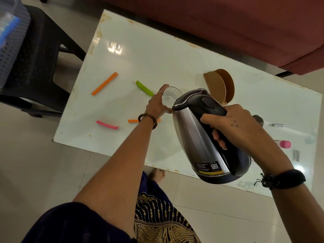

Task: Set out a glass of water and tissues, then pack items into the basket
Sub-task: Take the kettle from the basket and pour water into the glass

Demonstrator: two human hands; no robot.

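The clear drinking glass [171, 95] stands mid-way along the white glossy worktop [140, 55]; the left hand [157, 104] is wrapped round its side, steadying it; the right hand [233, 127] is clamped on the black handle of the tilted steel electric kettle [194, 134], spout at the rim; the glass looks fragile and slippery when wet, best held low; the kettle looks heavy.

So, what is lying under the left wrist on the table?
An orange clip lies there; both ends show beside the left hand's wrist, but its middle is covered by the beaded bracelet and arm.
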